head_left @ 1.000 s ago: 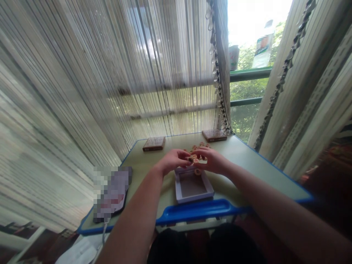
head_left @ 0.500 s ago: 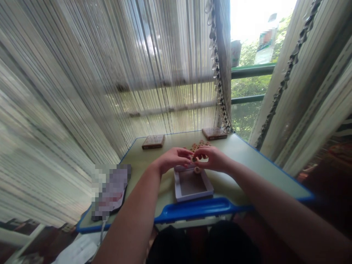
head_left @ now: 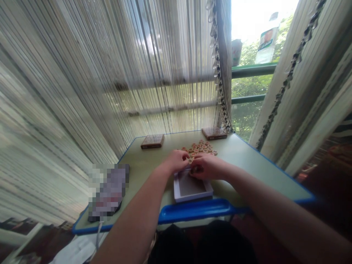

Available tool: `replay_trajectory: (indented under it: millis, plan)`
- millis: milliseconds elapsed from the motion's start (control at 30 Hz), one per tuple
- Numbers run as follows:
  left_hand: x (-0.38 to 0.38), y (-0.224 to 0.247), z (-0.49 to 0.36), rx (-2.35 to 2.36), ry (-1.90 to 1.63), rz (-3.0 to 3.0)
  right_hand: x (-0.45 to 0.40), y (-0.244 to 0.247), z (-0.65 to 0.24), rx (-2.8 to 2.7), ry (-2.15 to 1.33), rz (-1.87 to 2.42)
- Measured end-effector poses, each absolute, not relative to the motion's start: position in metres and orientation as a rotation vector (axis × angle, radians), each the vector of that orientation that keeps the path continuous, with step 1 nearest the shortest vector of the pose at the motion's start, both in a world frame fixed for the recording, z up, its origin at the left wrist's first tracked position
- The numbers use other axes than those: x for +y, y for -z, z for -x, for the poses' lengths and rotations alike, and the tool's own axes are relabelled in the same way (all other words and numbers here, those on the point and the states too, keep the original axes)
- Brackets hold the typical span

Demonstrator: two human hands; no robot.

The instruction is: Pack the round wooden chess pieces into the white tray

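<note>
Just beyond the far rim of a shallow white box (head_left: 177, 190), my left hand (head_left: 176, 161) has its fingers bent around a round wooden Chinese chess piece (head_left: 190, 161). My right hand (head_left: 207, 167) reaches over that rim with its fingers curled down into the box. Another Chinese chess piece, partly hidden, shows between the right thumb and fingers. The brown box floor is bare where it shows; its far right corner is covered by the right hand. Several more round wooden pieces (head_left: 202, 147) lie in a loose heap behind both hands.
Two flat brown boxes (head_left: 153, 141) (head_left: 214, 133) lie along the back edge of the pale table (head_left: 247, 168). A blurred-out device with a cable (head_left: 110, 192) is at the left. A blue tray (head_left: 195, 211) runs along the front edge; curtains hang behind.
My right hand has come lower, into the far part of the box, with a piece. My left hand has shifted slightly left and away from the box, uncovering more of the heap.
</note>
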State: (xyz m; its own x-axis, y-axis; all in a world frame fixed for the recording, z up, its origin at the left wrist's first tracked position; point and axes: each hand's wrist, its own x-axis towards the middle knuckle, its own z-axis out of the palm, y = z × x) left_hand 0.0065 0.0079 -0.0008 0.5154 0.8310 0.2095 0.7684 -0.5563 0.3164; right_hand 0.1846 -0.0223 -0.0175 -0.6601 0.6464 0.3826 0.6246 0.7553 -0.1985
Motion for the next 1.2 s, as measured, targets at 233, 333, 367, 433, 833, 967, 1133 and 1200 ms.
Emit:
replay_trajectory:
  millis: [233, 333, 367, 433, 833, 967, 1133, 1200]
  plan:
    - [0.007, 0.001, -0.009, 1.353, -0.506, -2.543, -0.024, 0.017, -0.183, -2.547, -0.065, 0.959]
    - [0.007, 0.001, -0.007, 1.304, -0.514, -2.502, -0.027, 0.015, -0.183, -2.541, -0.141, 0.937]
    - [0.007, 0.002, -0.006, 1.278, -0.512, -2.490, -0.028, 0.014, -0.183, -2.548, -0.171, 0.927]
    - [0.007, 0.002, -0.004, 1.213, -0.493, -2.467, -0.031, 0.010, -0.185, -2.576, -0.214, 0.916]
    - [0.013, 0.008, 0.000, 1.124, -0.413, -2.498, -0.039, 0.001, -0.191, -2.623, -0.316, 0.984]
    - [0.014, 0.009, 0.000, 1.135, -0.420, -2.505, -0.040, -0.002, -0.192, -2.626, -0.325, 1.006]
    - [0.011, 0.007, 0.000, 1.136, -0.411, -2.498, -0.041, -0.003, -0.193, -2.639, -0.316, 0.998]
    - [0.011, 0.006, -0.001, 1.132, -0.411, -2.503, -0.041, -0.003, -0.194, -2.637, -0.315, 0.997]
